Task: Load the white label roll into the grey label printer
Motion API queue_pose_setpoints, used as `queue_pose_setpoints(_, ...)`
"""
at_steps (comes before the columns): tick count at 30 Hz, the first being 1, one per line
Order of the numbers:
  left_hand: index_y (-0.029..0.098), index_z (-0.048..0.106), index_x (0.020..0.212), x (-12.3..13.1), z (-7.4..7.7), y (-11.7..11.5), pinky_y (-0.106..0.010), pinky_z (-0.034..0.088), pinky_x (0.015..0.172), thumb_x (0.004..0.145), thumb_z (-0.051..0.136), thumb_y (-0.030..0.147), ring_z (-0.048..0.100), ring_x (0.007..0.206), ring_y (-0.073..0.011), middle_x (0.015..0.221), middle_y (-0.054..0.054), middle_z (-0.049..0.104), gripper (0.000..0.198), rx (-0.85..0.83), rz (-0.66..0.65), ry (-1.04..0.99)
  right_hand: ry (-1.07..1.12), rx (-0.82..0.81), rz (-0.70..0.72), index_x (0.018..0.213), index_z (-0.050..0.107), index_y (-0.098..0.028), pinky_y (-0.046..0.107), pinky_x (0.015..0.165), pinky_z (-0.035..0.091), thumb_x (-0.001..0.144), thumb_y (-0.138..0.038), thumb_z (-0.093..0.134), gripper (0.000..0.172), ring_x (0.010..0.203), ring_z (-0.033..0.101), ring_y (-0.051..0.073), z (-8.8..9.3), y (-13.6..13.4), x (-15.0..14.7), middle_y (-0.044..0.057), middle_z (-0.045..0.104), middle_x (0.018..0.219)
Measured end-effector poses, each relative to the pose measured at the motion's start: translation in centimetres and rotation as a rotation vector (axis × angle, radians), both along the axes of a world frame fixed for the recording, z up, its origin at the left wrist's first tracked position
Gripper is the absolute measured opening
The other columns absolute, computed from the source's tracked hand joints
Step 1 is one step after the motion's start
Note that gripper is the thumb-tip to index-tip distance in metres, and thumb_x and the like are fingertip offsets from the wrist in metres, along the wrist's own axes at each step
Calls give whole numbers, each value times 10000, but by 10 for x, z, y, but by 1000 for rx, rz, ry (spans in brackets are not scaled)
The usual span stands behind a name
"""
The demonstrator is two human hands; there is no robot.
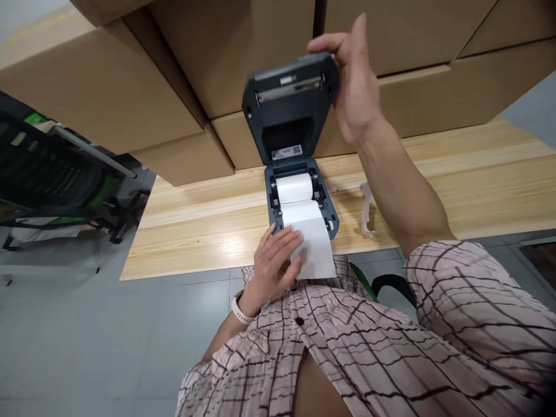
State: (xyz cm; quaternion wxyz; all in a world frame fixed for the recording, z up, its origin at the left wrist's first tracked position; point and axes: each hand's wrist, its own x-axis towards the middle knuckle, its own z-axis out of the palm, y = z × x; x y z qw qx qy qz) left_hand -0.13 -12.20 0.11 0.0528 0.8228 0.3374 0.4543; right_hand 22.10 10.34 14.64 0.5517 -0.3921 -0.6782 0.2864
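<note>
A dark label printer (pixel 334 227) sits on the wooden table with its lid (pixel 289 110) raised. Inside it lies a white label roll (pixel 294 188), and a strip of label paper (pixel 315 249) runs out over the front, past the table edge. My left hand (pixel 275 258) rests on the strip's left side, fingers stretched out and lying on the paper. At the lid's upper right corner is my right hand (pixel 358 87), gripping its edge with the thumb pointing up; some of its fingers are hidden behind the lid.
Large cardboard boxes (pixel 260 52) are stacked along the back of the table (pixel 195 231). A crumpled white strip (pixel 367 211) lies right of the printer. A dark mesh chair (pixel 52 168) stands on the left, over grey floor tiles (pixel 174 330).
</note>
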Motion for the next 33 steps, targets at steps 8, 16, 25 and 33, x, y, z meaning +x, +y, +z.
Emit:
queue_pose_setpoints(8, 380, 528, 1607, -11, -3, 21, -534, 402, 1332, 1055, 639, 487, 438, 1624, -304, 1712, -45, 500, 573, -319, 251, -642, 3, 62, 73, 1176, 767, -367, 627, 1321, 398, 976, -598, 736, 307, 1461, 602, 312, -103, -141, 10, -13, 746, 1425)
queue_pose_setpoints(16, 355, 416, 1665, 10, -6, 44, -544, 287, 1397, 872, 781, 725, 268, 1702, -395, 1810, -71, 343, 949, -965, 10, -858, 378, -515, 145, 1709, 305, -458, 573, 1421, 189, 796, -627, 891, 1098, 1713, 251, 297, -148, -163, 5, -27, 334, 1814)
queue_pose_setpoints(25, 355, 334, 1703, 11, -18, 44, -536, 421, 1297, 910, 745, 711, 502, 1564, -371, 1685, -114, 528, 961, -808, 44, -798, 406, -502, 81, 1711, 325, -424, 530, 1407, 261, 799, -591, 904, 1093, 1679, 336, 298, -138, -171, -1, -5, 424, 1769)
queue_pose_setpoints(33, 271, 686, 1307, 3, -32, 6, -375, 610, 885, 1003, 674, 577, 710, 1126, -239, 1251, -92, 735, 431, -379, 322, -653, 196, -305, 40, 1752, 203, -405, 613, 1337, 361, 910, -742, 693, 1031, 1661, 376, 330, -164, -166, 2, 62, 389, 1790)
